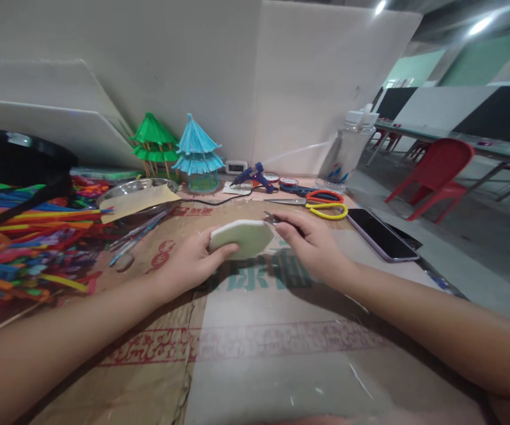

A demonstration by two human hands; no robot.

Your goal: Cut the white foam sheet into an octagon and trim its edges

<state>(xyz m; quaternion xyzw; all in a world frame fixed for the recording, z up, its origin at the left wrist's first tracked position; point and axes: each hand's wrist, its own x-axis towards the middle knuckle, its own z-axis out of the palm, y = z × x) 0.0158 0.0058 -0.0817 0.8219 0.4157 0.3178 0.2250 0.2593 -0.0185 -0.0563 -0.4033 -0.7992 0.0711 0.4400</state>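
"Left hand [193,257]?"
"Fingers pinching the pale green polygonal board [248,239] (thumb on its face), above the cardboard [149,389]."
"Right hand [314,242]?"
"Fingers pinching a small metal tool [273,218] at the board's right edge; contact unclear."

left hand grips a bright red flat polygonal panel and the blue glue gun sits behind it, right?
Wrong colour: the head view shows a pale green flat polygonal panel. The left hand does grip it, and the blue glue gun sits behind.

Beyond the open cardboard [149,354] up front, scissors [326,203], glue gun [255,176] and smartphone [383,234] block the way right.
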